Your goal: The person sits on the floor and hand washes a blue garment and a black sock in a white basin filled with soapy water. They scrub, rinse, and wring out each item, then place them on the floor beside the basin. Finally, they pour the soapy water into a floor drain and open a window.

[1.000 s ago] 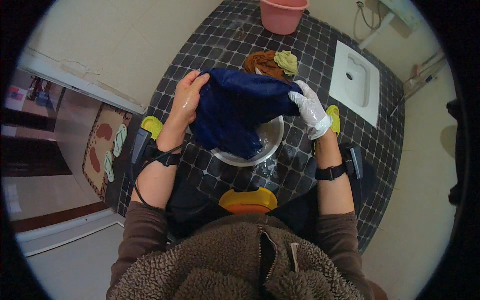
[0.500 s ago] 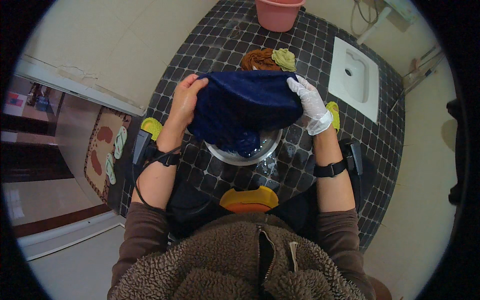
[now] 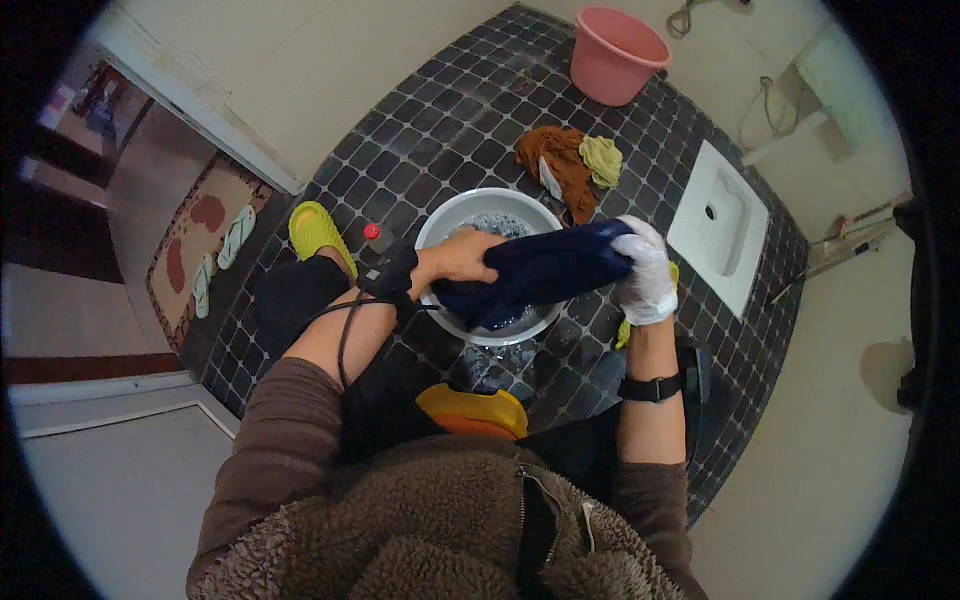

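A navy blue cloth (image 3: 560, 264) is bunched lengthwise between my two hands, slanting up to the right over a white basin (image 3: 452, 212). My bare left hand (image 3: 462, 256) is closed around its left part, above the basin. In a thin white glove, my right hand (image 3: 645, 268) grips the right end, out past the basin's rim. The cloth's lower left part hangs down into the basin, where sudsy water shows. What kind of garment or towel it is, I cannot tell.
Beyond the basin, a brown cloth (image 3: 568, 180) and a light green cloth (image 3: 601, 160) lie on dark tiles. A pink bucket (image 3: 612, 70) stands behind them. A squat toilet (image 3: 730, 225) is at right. A red-capped bottle (image 3: 374, 236) is beside my left wrist, near a yellow-green slipper (image 3: 316, 232).
The cloth was spread wide between both hands; now it is gathered into a narrow bundle. My left hand has moved right and down, over the basin. The view has shifted too.
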A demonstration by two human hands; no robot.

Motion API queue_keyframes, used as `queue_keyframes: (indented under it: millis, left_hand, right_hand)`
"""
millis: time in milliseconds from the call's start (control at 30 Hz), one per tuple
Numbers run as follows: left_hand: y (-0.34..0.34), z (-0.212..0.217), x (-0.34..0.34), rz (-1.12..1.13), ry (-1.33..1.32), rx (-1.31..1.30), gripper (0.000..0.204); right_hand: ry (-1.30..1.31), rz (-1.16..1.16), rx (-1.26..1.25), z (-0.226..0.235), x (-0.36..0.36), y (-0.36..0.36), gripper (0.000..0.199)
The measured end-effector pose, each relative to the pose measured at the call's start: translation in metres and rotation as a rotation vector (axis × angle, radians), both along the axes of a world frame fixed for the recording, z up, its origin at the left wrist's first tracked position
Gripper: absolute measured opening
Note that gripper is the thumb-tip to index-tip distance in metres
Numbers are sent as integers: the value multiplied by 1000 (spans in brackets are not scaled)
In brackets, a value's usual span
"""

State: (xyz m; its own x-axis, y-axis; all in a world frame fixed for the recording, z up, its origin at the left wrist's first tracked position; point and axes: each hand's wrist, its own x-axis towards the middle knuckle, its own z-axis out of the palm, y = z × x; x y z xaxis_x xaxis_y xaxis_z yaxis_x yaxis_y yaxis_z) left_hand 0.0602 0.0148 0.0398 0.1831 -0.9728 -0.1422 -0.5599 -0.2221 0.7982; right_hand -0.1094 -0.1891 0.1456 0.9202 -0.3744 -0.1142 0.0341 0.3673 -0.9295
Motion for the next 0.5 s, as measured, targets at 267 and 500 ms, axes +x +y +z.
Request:
queue_keyframes:
  millis: [267,500]
  left_hand:
    - [11,59,24,338,65,-94,33]
    - [-1,89,-8,126,29,-221,34]
  right_hand:
    - [170,188,-1074,-18,5,-10,35]
    - [109,234,-643,-30,27,48,33]
